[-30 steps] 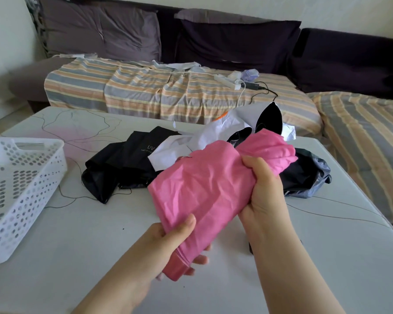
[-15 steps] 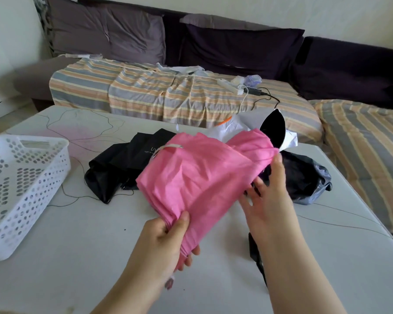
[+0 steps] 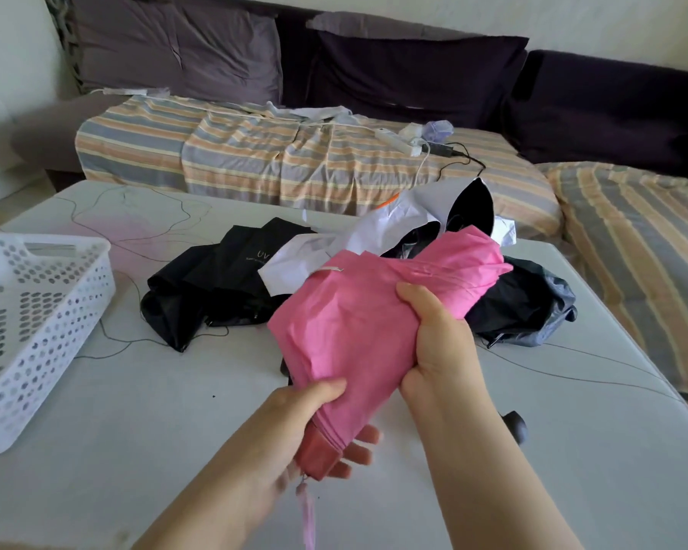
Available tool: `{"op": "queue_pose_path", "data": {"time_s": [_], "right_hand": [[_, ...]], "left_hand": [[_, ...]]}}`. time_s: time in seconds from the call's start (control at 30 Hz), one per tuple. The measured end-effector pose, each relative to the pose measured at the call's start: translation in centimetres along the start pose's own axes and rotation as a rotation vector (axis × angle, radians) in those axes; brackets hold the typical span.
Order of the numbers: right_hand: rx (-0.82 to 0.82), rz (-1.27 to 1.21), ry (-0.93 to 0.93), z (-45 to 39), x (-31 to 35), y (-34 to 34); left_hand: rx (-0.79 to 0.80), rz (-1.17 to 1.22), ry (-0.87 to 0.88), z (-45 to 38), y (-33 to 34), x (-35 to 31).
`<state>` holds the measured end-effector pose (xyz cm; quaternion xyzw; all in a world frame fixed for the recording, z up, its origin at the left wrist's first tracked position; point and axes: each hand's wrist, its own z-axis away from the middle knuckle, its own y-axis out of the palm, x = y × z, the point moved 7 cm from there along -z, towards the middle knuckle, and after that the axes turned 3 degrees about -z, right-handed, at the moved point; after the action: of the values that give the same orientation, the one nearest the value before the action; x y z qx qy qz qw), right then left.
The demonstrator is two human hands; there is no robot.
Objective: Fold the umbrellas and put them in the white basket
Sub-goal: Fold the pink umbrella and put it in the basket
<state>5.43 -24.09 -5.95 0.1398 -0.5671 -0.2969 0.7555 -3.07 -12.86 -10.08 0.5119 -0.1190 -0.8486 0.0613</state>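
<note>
Since the frame half a second before, my right hand (image 3: pixel 441 351) had come down from the loose cloth and closed around the middle of the pink umbrella (image 3: pixel 378 327), bunching the canopy that had been fanned out.

The tabletop (image 3: pixel 155 450) carried everything else. The white basket (image 3: pixel 32 327) sat at its left edge, well apart from my hands and with nothing visible inside. Behind the pink one lay a black umbrella (image 3: pixel 223 287), a white-and-black one (image 3: pixel 433 216) partly propped up, and a dark grey one (image 3: pixel 533 307) to the right, all slack and not folded.

The pink umbrella was held up above the tabletop, tilted away to the right. My left hand (image 3: pixel 314 434) was wrapped around its handle end, thumb on the cloth, fingers under the darker pink cap. A wrist strap (image 3: pixel 308 514) dangled below.

I judged the canopy only gathered, not yet wrapped tight. The closure tab (image 3: pixel 332 269) lay loose on the upper cloth. If my right hand let go before that tab went round, the folds would likely spring open again, and a bulging bundle could sit badly in the basket.
</note>
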Motion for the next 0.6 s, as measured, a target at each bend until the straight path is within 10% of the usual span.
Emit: {"op": "queue_pose_path", "data": {"time_s": [0.3,0.6], "right_hand": [[0.216,-0.101,0.078,0.6,1.1,1.7],[0.093,0.207,0.028,0.6,0.5,0.2]], "left_hand": [[-0.106,0.033,0.115,1.0,0.6,-1.1],[-0.487,-0.306,0.387,1.8,-2.0,-2.2]]}}
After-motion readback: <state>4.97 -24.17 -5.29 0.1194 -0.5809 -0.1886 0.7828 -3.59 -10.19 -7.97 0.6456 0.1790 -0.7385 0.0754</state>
